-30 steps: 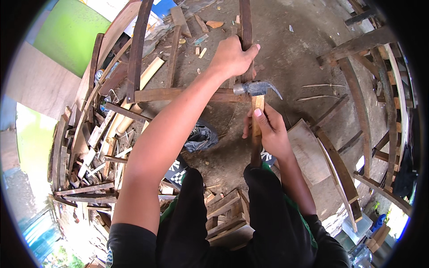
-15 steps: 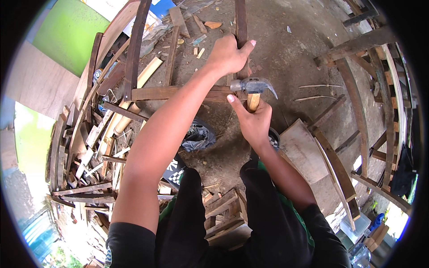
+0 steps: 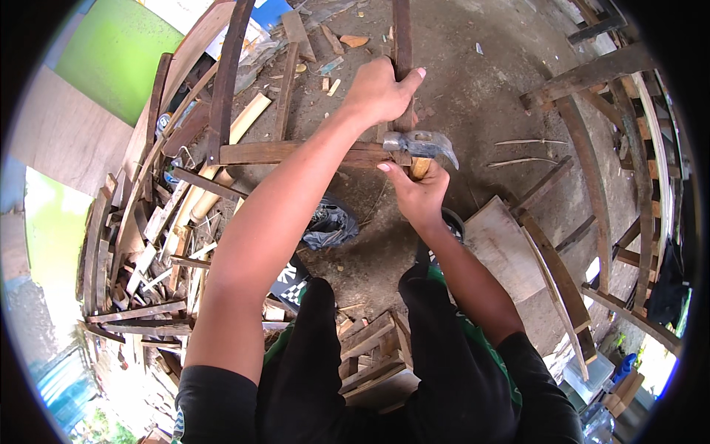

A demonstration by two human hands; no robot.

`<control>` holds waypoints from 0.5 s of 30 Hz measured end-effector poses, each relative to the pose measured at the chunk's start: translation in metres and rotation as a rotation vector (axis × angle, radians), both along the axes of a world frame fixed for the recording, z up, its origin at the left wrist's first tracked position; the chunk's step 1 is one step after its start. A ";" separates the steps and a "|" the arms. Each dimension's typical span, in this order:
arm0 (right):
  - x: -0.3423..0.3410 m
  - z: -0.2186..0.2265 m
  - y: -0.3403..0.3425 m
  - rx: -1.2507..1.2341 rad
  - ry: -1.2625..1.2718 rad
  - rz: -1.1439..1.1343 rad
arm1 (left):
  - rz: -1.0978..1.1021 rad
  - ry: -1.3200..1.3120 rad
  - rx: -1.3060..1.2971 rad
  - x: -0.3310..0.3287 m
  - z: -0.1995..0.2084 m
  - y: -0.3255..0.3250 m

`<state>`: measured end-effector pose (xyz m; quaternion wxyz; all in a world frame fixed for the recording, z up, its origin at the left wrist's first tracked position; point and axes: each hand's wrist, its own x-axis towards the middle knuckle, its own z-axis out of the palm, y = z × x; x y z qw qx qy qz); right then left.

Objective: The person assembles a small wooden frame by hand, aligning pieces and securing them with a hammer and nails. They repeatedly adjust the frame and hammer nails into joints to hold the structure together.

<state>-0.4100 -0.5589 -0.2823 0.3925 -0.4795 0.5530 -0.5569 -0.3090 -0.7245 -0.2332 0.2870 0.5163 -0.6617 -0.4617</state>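
My left hand [image 3: 381, 90] is wrapped round a dark wooden upright [image 3: 401, 33], just above its joint with a brown wooden crosspiece [image 3: 296, 153]. My left forearm passes over the crosspiece and hides part of it. Close by on the right, my right hand [image 3: 421, 198] grips a claw hammer [image 3: 425, 143] by its wooden handle, near the head. The hammer's head lies over the joint, its claw to the right and its face to the left. Whether it touches the wood, I cannot tell.
Scrap wood [image 3: 174, 244] is piled on the left beside a tall dark post [image 3: 228, 81]. A crumpled dark bag [image 3: 329, 223] lies below the crosspiece. A pale board [image 3: 503, 248] leans at the right, near more wooden frames [image 3: 592, 185]. A slatted wooden piece [image 3: 377, 355] sits between my legs.
The hammer head has tilted and dropped slightly, with the claw lower and less of the handle showing. My right hand has shifted a little; my left hand keeps its hold on the upright.
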 end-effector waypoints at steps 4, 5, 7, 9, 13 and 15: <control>-0.003 -0.008 -0.004 -0.060 0.003 0.029 | 0.006 0.012 -0.013 0.000 -0.002 -0.001; -0.002 -0.010 -0.004 -0.093 -0.009 0.024 | 0.011 0.008 -0.019 0.001 -0.004 0.000; 0.000 -0.010 -0.007 -0.157 -0.034 0.009 | 0.017 -0.003 -0.028 0.000 -0.002 0.002; -0.007 -0.013 -0.008 -0.177 0.038 0.035 | 0.004 0.000 0.018 -0.001 0.003 0.003; -0.013 -0.017 -0.010 -0.128 0.037 0.103 | 0.002 0.020 -0.027 0.001 -0.003 0.000; -0.010 -0.012 -0.013 -0.171 -0.053 0.110 | -0.003 0.022 -0.032 0.001 -0.005 -0.001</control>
